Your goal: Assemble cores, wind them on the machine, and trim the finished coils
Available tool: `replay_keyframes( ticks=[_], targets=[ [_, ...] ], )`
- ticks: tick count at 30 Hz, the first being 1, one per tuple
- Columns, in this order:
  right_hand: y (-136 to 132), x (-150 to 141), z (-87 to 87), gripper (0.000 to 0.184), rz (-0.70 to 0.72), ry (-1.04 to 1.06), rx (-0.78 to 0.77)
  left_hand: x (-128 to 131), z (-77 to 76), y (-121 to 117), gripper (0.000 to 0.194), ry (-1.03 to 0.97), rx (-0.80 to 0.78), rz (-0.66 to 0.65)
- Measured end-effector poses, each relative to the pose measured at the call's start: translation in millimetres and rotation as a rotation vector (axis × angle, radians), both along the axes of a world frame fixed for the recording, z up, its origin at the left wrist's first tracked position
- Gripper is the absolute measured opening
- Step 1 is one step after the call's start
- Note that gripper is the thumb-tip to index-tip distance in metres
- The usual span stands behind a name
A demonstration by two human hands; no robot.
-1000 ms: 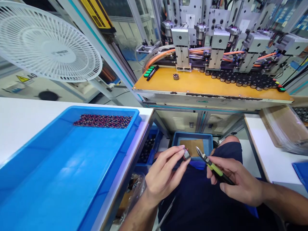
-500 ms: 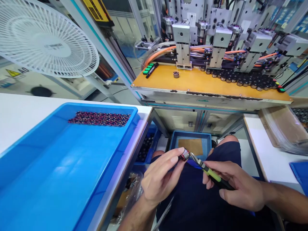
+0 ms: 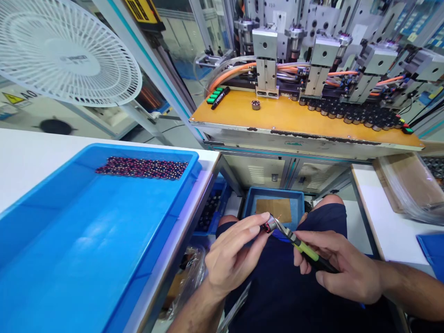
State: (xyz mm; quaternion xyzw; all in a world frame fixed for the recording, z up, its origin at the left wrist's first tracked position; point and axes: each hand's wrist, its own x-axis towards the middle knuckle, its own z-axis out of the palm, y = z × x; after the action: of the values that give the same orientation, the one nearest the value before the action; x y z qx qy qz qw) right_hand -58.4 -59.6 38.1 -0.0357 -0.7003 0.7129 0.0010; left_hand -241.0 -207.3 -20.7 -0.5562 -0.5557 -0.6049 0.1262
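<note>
Between the fingertips and thumb of my left hand is a small round motor stator, a grey metal ring with dark and red windings. My right hand is wrapped round the handles of cutting pliers with green and black grips. The plier tips meet the stator's upper right edge, where a thin reddish wire end shows. Both hands are above my lap. Below and beyond them, a blue bin with a piece of cardboard inside stands on the floor.
On the left table, a large blue tray holds rows of stators along its far end. A machine with an orange bench top stands ahead, carrying one loose stator and many dark-topped parts. A fan is at left.
The stator has turned slightly in my left fingers and shifted a little right. A thin wire piece now shows at the plier tips. The view has moved slightly.
</note>
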Motion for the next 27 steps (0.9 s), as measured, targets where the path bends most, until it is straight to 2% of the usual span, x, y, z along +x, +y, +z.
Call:
replay_keyframes(
  ticks=[5, 10, 15, 17, 20, 23, 25, 27],
  targets=[
    [-1, -1, -1.9, 0.065, -0.002, -0.026, -0.025, 1, 0.6, 0, 0.073, -0.004, 0.003, 0.005],
    [-3, 0, -9.5, 0.037, -0.052, -0.098, 0.035, 2, -2.1, 1, 0.075, -0.012, 0.006, 0.005],
    [1, -4, -11.2, 0.055, -0.123, -0.057, -0.019, 4, -3.0, 3, 0.077, -0.035, 0.014, 0.022],
    [4, -6, -10.5, 0.055, -0.114, -0.049, 0.017, 4, -1.0, 4, 0.074, -0.058, 0.023, 0.029],
    [8, -9, -7.5, 0.049, -0.077, -0.082, 0.249, 1, -0.3, 4, 0.048, -0.265, -0.027, 0.017],
    [25, -22, 4.0, 0.055, -0.094, -0.024, 0.588, -7, -7.3, 4, 0.020, -0.691, -0.050, -0.083],
    [48, -42, 18.0, 0.060, -0.182, 0.100, 0.804, -11, -14.8, 1, 0.024, -0.942, -0.043, -0.157],
    [80, -74, 33.9, 0.062, -0.308, 0.205, 1.009, -13, -20.9, -4, 0.029, -1.100, -0.072, -0.175]
  ],
)
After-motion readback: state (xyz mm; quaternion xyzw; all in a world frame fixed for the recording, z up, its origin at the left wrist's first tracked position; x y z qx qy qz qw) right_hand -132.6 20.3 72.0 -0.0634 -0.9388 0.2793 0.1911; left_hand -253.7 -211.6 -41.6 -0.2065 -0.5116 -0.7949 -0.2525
